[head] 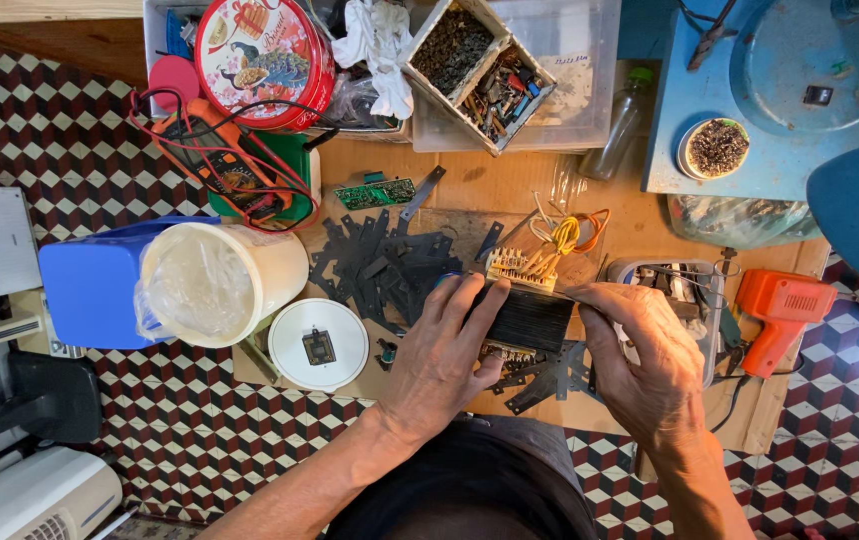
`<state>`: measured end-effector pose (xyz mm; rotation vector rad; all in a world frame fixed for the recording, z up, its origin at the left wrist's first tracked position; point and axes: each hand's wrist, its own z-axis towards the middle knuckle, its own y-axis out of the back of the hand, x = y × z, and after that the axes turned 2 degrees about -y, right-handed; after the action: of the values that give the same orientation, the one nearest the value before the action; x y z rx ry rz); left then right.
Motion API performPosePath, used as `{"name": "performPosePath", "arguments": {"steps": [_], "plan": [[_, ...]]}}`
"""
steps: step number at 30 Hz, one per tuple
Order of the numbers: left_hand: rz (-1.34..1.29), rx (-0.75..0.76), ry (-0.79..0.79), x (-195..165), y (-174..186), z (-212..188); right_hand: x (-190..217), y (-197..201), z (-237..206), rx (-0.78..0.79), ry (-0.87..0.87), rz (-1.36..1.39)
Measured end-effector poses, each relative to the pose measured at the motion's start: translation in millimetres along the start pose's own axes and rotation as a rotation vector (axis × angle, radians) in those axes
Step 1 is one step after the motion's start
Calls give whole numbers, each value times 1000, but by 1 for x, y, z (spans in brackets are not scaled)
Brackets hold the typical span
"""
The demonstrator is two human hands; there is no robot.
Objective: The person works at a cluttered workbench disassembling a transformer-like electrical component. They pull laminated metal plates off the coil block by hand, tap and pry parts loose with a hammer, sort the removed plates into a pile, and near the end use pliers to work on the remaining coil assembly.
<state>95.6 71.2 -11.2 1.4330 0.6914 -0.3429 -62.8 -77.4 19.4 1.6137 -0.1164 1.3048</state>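
Note:
My left hand (440, 360) grips the left side of a small transformer (527, 315), a black laminated block with cream terminal strips and yellow and orange wires (568, 233) at its far side. My right hand (650, 360) pinches a thin dark metal strip at the block's right edge. Several loose black metal laminations (380, 262) lie on the cardboard (480, 185) just beyond my left hand, and more (550, 375) lie under the transformer.
A white bucket (220, 283), a blue container (90, 285) and a white lid (318, 345) sit left. An orange multimeter (225, 165), a red round tin (265, 60) and parts boxes (480, 65) lie beyond. An orange soldering gun (782, 310) is right.

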Motion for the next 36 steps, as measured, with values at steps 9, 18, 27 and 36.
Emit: {"name": "performPosePath", "arguments": {"steps": [9, 18, 27, 36], "plan": [[-63, 37, 33, -4, 8, 3, 7, 4, -3, -41, -96, 0], [-81, 93, 14, 5, 8, 5, 3, -3, 1, -19, -29, -2], [-66, 56, -33, 15, 8, 1, 0, -9, 3, 47, -4, -33], [-50, 34, -68, 20, 6, -1, -5, -14, 0, 47, -74, -21]]}}
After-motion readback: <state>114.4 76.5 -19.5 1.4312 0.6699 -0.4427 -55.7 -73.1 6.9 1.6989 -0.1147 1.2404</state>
